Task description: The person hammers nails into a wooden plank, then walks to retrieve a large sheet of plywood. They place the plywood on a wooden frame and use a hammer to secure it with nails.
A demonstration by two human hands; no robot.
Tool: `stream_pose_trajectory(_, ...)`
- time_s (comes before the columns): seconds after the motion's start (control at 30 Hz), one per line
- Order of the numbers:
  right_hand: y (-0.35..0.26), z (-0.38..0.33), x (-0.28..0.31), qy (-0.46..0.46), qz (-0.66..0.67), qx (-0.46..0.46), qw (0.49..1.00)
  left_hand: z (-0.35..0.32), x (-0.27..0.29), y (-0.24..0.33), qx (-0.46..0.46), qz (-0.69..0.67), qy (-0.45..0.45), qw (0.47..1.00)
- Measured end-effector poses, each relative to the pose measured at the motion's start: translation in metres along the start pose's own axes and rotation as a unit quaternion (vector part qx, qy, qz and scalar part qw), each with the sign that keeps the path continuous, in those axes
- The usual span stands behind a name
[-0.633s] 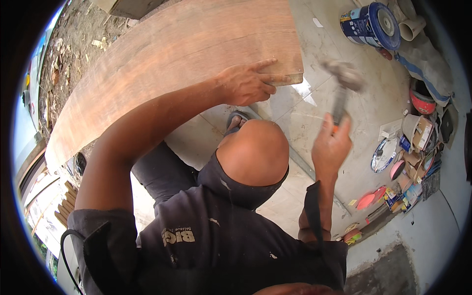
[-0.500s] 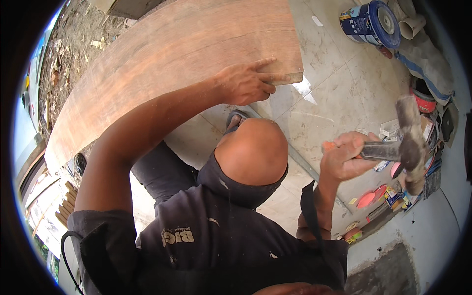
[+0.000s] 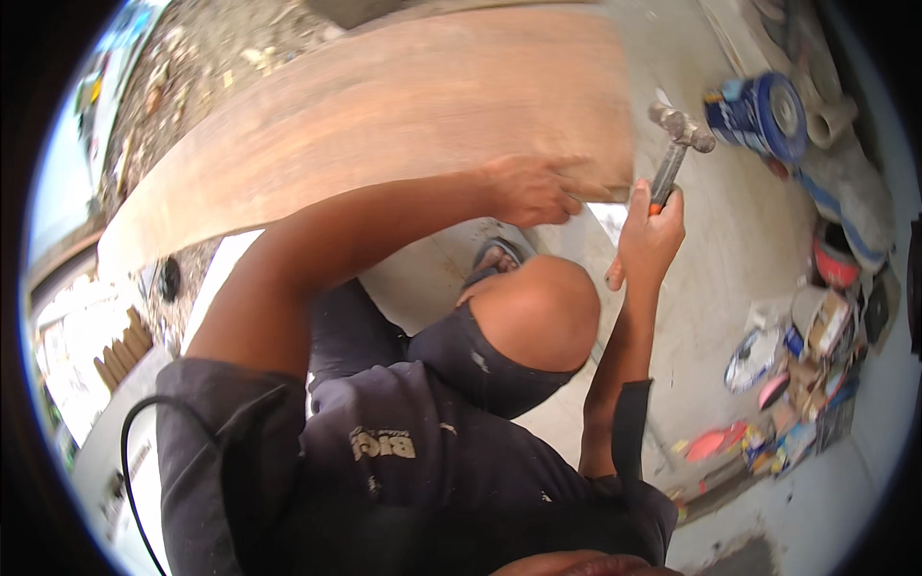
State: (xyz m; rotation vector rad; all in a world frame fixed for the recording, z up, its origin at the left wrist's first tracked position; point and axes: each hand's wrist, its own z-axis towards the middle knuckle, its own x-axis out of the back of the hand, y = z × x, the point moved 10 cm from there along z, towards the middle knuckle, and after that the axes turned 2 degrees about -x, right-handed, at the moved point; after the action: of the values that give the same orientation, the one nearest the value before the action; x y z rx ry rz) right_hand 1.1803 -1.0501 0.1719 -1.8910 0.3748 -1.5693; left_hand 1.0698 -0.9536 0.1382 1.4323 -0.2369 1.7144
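A long reddish-brown wooden board [image 3: 384,115] runs across the upper part of the head view. My left hand [image 3: 531,188] rests on its lower right edge, fingers pressed on the wood. My right hand [image 3: 649,233] grips the handle of a metal hammer [image 3: 677,144], whose head is raised just to the right of the board's end. My bent knee [image 3: 538,326] in dark trousers sits below both hands, and a sandalled foot [image 3: 495,257] shows beneath the board.
A pale concrete floor [image 3: 711,288] lies to the right. A blue tin [image 3: 764,115] stands at the upper right. Several small boxes, packets and lids [image 3: 802,374] clutter the right side. Gravel and dirt [image 3: 192,86] lie beyond the board at the upper left.
My right hand has swung the hammer up from low on the right to beside the board's end. My left hand stays on the board's edge.
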Motion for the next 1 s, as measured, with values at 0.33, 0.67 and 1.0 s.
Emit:
stream_pose_trajectory(0.33, -0.004, -0.001, -0.033, 0.080, -0.161, -0.083, 0.980, -0.011, 0.012, 0.025, -0.048, 0.065, 0.043, 0.996)
stream_pose_trajectory(0.67, -0.018, -0.003, -0.044, 0.099, -0.224, -0.042, 0.969, -0.228, 0.096, -0.048, 0.480, 0.073, 0.265, 0.833)
stream_pose_trajectory(1.0, -0.010, 0.006, -0.046, 0.156, -0.244, -0.061, 0.955, -0.681, 0.165, 0.073, 0.893, 0.218, 0.314, 0.238)
